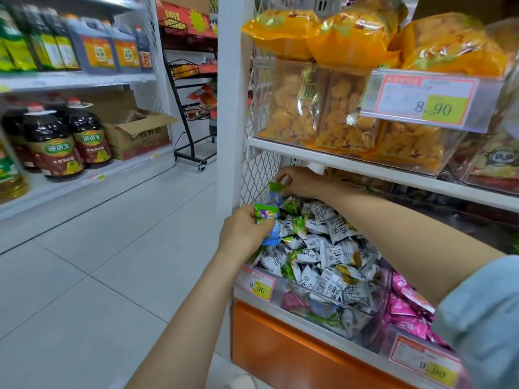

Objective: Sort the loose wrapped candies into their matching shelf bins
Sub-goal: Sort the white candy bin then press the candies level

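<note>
Sorting looks midway to me: my left hand [243,233] grips green and blue candies [265,214] at the left edge of the white-candy bin [311,298]. My right hand [298,182] pinches another green candy [276,189] over its back, and green strays [298,224] lie among the white.

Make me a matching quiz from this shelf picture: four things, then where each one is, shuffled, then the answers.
Things
1. small green wrapped candy
2. green and blue wrapped candies
3. pink foil candy packets
4. orange bags of fried snacks

Places
A. on the white upper shelf
B. held in the left hand
C. right of the clear plastic bin of white wrapped candies
D. pinched by the right hand

Pairs: 1-D, 2-B, 3-C, 4-A
</note>
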The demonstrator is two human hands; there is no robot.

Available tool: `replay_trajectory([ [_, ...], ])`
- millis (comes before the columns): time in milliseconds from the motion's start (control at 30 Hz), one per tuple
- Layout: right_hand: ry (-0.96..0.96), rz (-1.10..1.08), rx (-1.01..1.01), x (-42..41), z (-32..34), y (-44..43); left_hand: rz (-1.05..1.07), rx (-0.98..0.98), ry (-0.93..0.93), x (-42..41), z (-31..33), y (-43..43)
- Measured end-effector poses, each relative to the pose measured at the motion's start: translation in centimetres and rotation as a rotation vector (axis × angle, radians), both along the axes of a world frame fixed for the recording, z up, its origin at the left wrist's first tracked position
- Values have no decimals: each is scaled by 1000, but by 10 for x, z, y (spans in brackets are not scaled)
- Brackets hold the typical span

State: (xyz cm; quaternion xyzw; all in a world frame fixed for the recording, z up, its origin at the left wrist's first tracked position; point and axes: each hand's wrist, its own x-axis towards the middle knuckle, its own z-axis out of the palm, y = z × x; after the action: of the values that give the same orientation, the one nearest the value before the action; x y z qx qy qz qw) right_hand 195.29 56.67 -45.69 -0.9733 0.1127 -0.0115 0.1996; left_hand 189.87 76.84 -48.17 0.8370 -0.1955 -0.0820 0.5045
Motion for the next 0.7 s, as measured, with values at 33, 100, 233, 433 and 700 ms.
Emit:
replay_trajectory([
  [33,-39,-12,5,0,0,0,3,3,-4,1,0,0],
  [100,-119,-35,54,0,0,1,10,-11,-2,2,1,1],
  [233,-282,-71,323,-15,8,6,13,-68,97,1,2,5],
  [433,-366,-58,659,-79,28,19,-2,-134,144,-5,8,7],
  [700,-371,123,606,-113,21,39,-89,-403,252,-19,16,-2],
])
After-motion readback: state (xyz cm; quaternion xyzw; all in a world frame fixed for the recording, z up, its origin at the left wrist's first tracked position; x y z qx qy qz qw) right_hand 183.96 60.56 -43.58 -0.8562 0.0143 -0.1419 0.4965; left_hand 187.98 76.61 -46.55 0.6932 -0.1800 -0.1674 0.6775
